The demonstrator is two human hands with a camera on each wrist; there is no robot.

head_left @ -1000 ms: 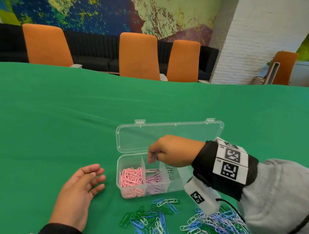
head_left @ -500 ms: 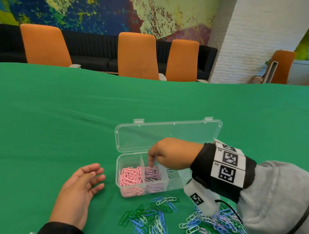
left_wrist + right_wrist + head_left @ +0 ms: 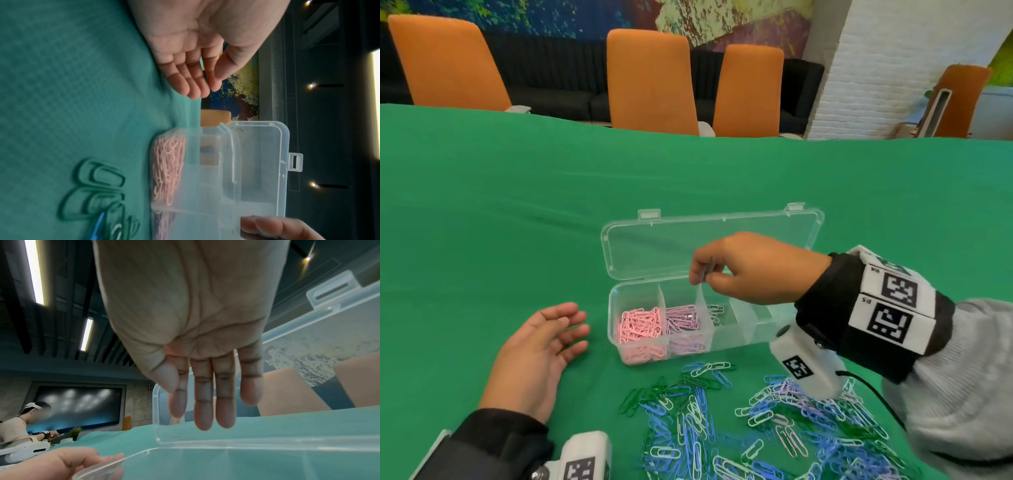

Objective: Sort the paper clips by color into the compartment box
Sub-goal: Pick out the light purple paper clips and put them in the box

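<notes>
The clear compartment box (image 3: 738,337) stands open on the green cloth, its lid (image 3: 654,246) tipped back. Pink clips (image 3: 640,325) fill the leftmost compartment, lilac clips (image 3: 683,318) the second, and a few pale clips (image 3: 717,313) lie in the third. My right hand (image 3: 702,274) hovers above the second and third compartments; its fingers (image 3: 202,410) hang straight and hold nothing. My left hand (image 3: 565,329) rests on the cloth left of the box, fingers relaxed and empty. A loose pile of blue, green, white and lilac clips (image 3: 756,421) lies in front of the box.
Green clips (image 3: 96,191) lie closest to my left wrist. Open green cloth (image 3: 517,222) stretches left of and behind the box. Orange chairs (image 3: 650,78) stand past the table's far edge. Another person (image 3: 22,421) sits at the table far off.
My right hand has lifted out of the lilac compartment and now hangs higher above the box. The left hand has stayed in place.
</notes>
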